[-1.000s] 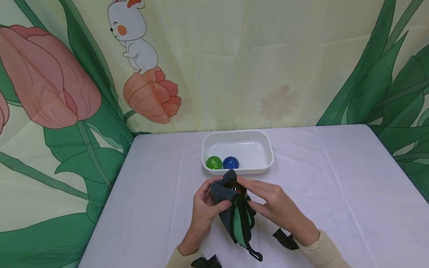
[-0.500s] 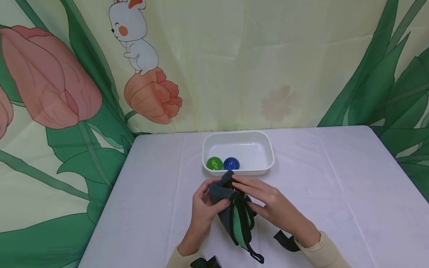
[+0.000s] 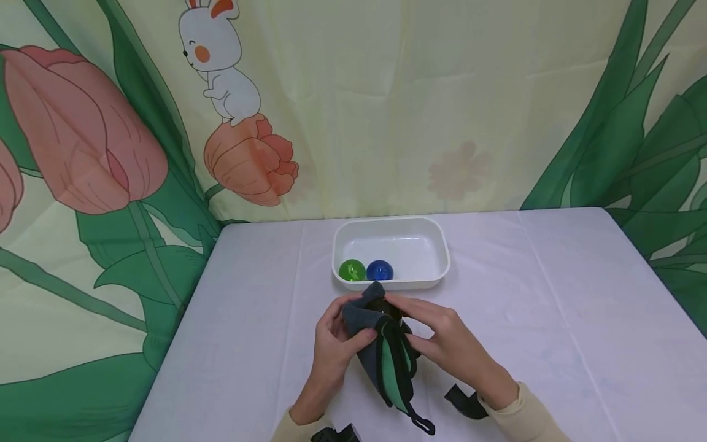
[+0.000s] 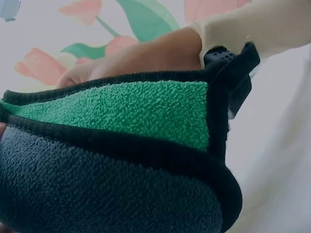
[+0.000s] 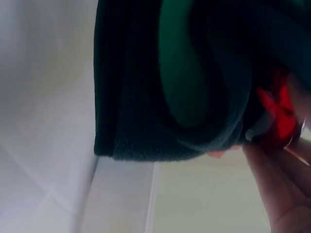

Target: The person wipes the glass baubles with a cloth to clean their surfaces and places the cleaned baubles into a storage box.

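A grey-blue and green towel [image 3: 394, 368] with black edging and a hanging loop is folded round a dark, shiny ball [image 3: 388, 308]. My left hand [image 3: 334, 347] grips the towel from the left, thumb on its near face. My right hand [image 3: 450, 337] holds the ball and towel from the right, fingers over the ball's top and thumb lower down. In the right wrist view the ball [image 5: 281, 116] looks red and see-through, against the fingers. The towel [image 4: 116, 111] fills much of the left wrist view and hides most of the left hand.
Beyond the hands stands a white tray [image 3: 446, 258] with a green ball [image 3: 352, 270] and a blue ball [image 3: 380, 270] at its near left. A white cloth [image 3: 513, 294] covers the table. Behind it hangs a printed curtain [image 3: 359, 123].
Both hands and the towel have shifted slightly left. The right fingers have moved on the ball, and more of its dark top shows than half a second ago. The tray's balls stay put.
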Available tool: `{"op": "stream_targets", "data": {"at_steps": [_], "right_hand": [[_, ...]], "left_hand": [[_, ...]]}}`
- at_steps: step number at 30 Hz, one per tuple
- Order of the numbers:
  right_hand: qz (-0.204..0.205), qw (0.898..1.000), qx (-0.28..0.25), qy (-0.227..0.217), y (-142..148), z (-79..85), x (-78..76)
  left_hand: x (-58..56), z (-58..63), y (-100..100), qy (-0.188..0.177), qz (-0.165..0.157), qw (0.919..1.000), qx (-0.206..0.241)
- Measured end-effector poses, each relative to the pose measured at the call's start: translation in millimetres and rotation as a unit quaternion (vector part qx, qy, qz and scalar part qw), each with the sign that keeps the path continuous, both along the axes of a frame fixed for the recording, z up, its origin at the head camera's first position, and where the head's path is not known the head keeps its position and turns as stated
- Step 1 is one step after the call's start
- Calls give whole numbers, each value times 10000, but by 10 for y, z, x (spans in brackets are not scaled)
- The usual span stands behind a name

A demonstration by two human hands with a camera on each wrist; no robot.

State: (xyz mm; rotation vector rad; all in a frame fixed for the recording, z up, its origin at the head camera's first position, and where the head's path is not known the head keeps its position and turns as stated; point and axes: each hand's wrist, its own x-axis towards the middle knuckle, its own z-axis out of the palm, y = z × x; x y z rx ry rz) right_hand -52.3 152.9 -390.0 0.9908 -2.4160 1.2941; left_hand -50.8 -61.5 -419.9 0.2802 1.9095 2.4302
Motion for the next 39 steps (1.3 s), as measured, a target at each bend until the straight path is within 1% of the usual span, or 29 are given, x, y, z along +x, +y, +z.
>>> {"op": "stream_targets", "data": {"at_steps": [4, 8, 11, 18, 20, 21, 25, 28, 32, 34, 36, 39], "right_hand": [[95, 9998, 194, 12, 27, 17, 2], [421, 9977, 374, 369, 40, 6, -23], [625, 9946, 362, 748, 38, -10, -46], [633, 9928, 319, 968, 37, -13, -46], [538, 9938, 325, 912, 34, -9, -37], [465, 9951, 313, 811, 31, -3, -30], [189, 9997, 91, 138, 22, 22, -8], [171, 9994, -109, -262, 23, 50, -5], [314, 9986, 6, -419, 35, 85, -20], [368, 9984, 89, -414, 44, 88, -29], [437, 9985, 146, -308, 52, 84, -37], [552, 9983, 165, -38, 62, 69, -45]], "left_hand": [[1, 0, -3, 21, 4, 10000, 21], [1, 7, -1, -15, 6, 10000, 15], [-3, -4, 3, 11, -41, 10000, 24], [7, -2, 7, 41, -125, 9999, -31], [5, -10, 3, 70, -169, 9998, -51], [5, -12, 0, 86, -195, 9998, -53], [-4, -23, -10, 191, -268, 9995, -36], [-9, -26, -7, 167, -209, 9996, -34], [-5, -26, 4, -55, -15, 10000, 26], [-1, -26, 8, -133, 24, 9998, 122], [2, -28, 10, -156, 28, 9997, 192], [7, -30, 9, -80, -32, 9997, 241]]}}
